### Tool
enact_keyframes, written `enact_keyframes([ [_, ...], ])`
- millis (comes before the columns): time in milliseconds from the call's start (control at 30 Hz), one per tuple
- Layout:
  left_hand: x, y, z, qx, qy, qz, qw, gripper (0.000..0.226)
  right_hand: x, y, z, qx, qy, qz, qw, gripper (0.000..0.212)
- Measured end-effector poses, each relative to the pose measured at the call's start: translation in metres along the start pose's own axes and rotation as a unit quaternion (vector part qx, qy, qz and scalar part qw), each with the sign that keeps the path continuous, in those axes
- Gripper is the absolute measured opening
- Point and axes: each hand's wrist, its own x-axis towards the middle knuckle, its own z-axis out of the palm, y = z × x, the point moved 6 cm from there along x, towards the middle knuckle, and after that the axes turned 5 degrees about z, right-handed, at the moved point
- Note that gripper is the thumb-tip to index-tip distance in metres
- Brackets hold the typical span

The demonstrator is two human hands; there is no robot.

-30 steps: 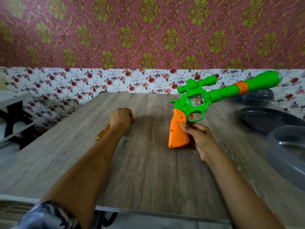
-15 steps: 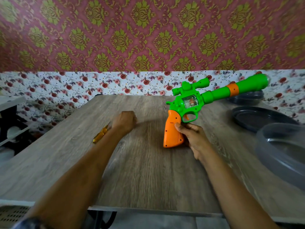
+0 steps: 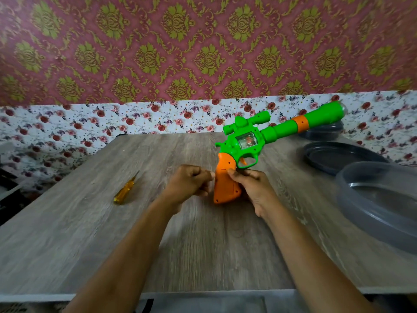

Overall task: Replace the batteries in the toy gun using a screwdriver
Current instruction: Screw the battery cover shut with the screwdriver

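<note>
1. Nearest, two bare forearms reach in from six o'clock over one grey wood-grain table [image 3: 203, 256]; two hands are in view, meeting near the centre.
2. The left hand [image 3: 188, 185] is curled into a loose fist just beside the gun's grip at its nine o'clock side; it holds nothing that can be seen, and whether its knuckles touch the plastic cannot be told through the blur.
3. The right hand [image 3: 252, 188] is closed around the orange grip from the three o'clock side, thumb pressed on the grip's face.
4. One toy gun [image 3: 246, 145] stands with the base of its grip low over the table; its green body carries a clear window and a small scope, and the long green barrel with one orange band points toward two o'clock.
5. One yellow-handled screwdriver [image 3: 125, 190] lies on the table at nine o'clock of the hands, well apart from both, tip angled toward one o'clock.
6. At three o'clock sit three dark round plastic dishes [image 3: 334, 157], receding toward the wall.
7. Compared with half a second earlier, the left hand has left the screwdriver and crossed to the gun; the screwdriver now lies fully uncovered; the right hand keeps its hold.
</note>
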Motion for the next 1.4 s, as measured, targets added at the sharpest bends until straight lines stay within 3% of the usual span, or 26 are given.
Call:
enact_keyframes([
  [300, 0.003, -0.014, 0.005, -0.106, -0.033, -0.09, 0.99, 0.021, 0.002, 0.003, 0.001, -0.033, -0.012, -0.001, 0.999, 0.008],
  [633, 0.001, -0.014, 0.005, -0.079, -0.049, -0.089, 0.992, 0.02, 0.003, 0.005, 0.001, -0.047, -0.019, 0.005, 0.999, 0.006],
  [767, 0.003, -0.015, 0.005, -0.056, -0.054, -0.082, 0.994, 0.022, 0.003, 0.005, 0.001, -0.049, -0.024, 0.006, 0.998, 0.016],
  [933, 0.003, -0.017, 0.003, -0.038, -0.057, -0.079, 0.995, 0.02, 0.004, 0.006, 0.001, -0.047, -0.033, 0.014, 0.998, 0.006],
  [1100, 0.003, -0.016, 0.003, -0.061, -0.058, -0.082, 0.993, 0.022, 0.008, 0.009, 0.001, -0.031, -0.039, 0.037, 0.998, 0.009],
  [1267, 0.003, -0.009, -0.017, -0.052, 0.036, -0.055, 0.996, 0.022, 0.007, 0.008, -0.001, -0.01, -0.032, 0.048, 0.998, 0.008],
  [1333, 0.003, -0.006, -0.036, 0.071, 0.126, -0.005, 0.99, 0.024, 0.005, 0.006, 0.0, -0.018, -0.035, 0.045, 0.998, 0.008],
  [1400, -0.004, 0.0, -0.056, 0.231, 0.215, 0.037, 0.948, 0.022, 0.003, 0.005, 0.002, -0.032, -0.04, 0.035, 0.998, 0.009],
])
